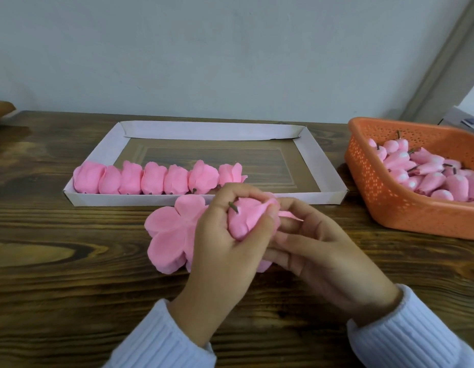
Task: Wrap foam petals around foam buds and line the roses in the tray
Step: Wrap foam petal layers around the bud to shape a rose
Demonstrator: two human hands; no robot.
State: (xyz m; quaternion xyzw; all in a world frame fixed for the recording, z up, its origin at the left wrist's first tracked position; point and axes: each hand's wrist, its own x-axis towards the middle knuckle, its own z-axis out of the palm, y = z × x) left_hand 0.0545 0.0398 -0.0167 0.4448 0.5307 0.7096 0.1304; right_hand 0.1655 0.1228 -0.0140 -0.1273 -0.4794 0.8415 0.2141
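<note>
My left hand point(225, 251) grips a pink foam bud point(243, 219) with petals folded round it, its short dark stem point(233, 207) pointing up between my fingers. My right hand point(318, 251) pinches a petal edge point(273, 204) against the bud from the right. Under my hands lies a stack of flat pink foam petals point(169, 235) on the table. Behind them a shallow white cardboard tray point(320, 160) holds several finished pink roses point(156, 177) in a row along its near left side.
An orange perforated plastic basket point(384, 197) at the right holds several pink buds point(427, 171) with stems. The dark wooden table point(71, 288) runs to a pale wall behind. The tray's right half shows bare bottom.
</note>
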